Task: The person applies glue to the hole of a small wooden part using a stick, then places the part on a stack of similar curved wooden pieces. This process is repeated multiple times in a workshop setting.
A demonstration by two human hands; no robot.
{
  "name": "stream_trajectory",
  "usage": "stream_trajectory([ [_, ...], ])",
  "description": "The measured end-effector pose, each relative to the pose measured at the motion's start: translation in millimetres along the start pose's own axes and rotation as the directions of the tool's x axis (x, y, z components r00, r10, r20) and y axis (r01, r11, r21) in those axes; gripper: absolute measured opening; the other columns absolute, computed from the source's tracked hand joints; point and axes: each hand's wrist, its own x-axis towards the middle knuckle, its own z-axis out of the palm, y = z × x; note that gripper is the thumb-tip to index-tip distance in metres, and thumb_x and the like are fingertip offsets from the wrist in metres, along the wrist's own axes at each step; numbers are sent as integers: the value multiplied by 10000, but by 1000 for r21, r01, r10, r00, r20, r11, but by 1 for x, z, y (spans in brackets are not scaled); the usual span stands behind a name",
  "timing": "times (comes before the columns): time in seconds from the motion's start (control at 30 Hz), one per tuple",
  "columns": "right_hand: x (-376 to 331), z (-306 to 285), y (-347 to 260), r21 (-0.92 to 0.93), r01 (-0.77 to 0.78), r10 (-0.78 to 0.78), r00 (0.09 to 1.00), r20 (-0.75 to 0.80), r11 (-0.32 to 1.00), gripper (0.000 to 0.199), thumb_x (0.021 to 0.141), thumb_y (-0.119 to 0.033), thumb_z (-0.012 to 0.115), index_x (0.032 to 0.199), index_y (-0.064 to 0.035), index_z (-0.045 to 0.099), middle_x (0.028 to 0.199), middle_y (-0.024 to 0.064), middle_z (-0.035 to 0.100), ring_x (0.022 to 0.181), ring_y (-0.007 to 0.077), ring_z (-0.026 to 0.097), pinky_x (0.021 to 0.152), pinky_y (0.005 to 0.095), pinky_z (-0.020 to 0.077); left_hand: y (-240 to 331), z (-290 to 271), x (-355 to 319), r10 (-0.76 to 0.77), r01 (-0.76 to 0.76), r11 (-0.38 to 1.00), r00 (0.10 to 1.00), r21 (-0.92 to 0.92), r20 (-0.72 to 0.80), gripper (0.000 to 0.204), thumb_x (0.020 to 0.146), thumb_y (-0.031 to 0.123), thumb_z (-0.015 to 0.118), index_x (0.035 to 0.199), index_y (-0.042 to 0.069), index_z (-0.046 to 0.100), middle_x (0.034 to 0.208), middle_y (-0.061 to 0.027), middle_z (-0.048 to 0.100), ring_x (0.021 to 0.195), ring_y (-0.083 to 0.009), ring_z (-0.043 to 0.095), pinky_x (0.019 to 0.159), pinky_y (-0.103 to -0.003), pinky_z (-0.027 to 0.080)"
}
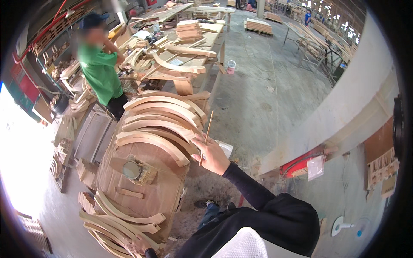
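My right hand (212, 155) holds a thin wooden stick (209, 124) between its fingers, pointing up and away. Its fingertips are at the right ends of several curved wooden pieces (148, 138), which lie side by side on the worktable (144, 206). At the near end of the table, my left hand (137, 245) grips the end of a curved wooden piece (116, 230) in a second group; its fingers are partly hidden. Between the two groups stands a round container (131, 170) on a rough, crusted block (148, 174). A short wood strip (129, 192) lies nearby.
Beyond, a long bench (206, 47) carries stacked boards and curved parts. A person in a green shirt (101, 75) stands at the far left. A white column (340, 124) rises on the right. A bucket (231, 66) and a fan (340, 225) stand on the floor.
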Motion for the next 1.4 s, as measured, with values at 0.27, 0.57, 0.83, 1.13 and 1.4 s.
stream_trajectory([
  [0.27,59,50,-7,-60,0,2,999,41,998,538,841,-233,666,1313,-52,483,1354,207,473,1289,408,382,1053,455,338,10,-27,-6,-82,71,994,985,78,149,740,868,419,498,1483,119,215,1475,-241,274,1358,-349,288,1110,-453,239],
  [0.57,98,99,2,-184,-17,29,998,60,983,565,813,-247,672,1313,-63,484,1420,191,403,1322,427,320,1075,518,256,10,-25,-6,-50,48,999,995,21,84,755,857,403,525,1480,112,212,1486,-239,250,1349,-363,293,1107,-455,234],
  [0.83,134,143,35,-269,66,-37,993,110,961,657,782,-227,673,1372,-80,422,1483,174,313,1367,402,255,1109,567,171,18,-27,-8,-97,91,994,990,62,98,760,863,414,523,1492,153,186,1477,-236,270,1331,-367,326,1113,-443,239],
  [1.13,132,186,104,-353,207,-66,925,373,913,634,821,-152,576,1417,-93,368,1518,167,242,1403,367,201,1137,560,83,13,-14,-3,-138,138,990,990,11,8,755,842,379,570,1478,147,237,1473,-208,290,1337,-353,320,1121,-431,240],
  [1.4,125,179,111,-329,184,-20,894,447,926,618,839,-111,507,1435,-101,345,1554,110,155,1415,334,182,1106,493,252,44,-36,-5,-158,160,987,986,32,-55,745,841,430,545,1462,115,279,1470,-172,313,1333,-311,332,1113,-422,258],
])
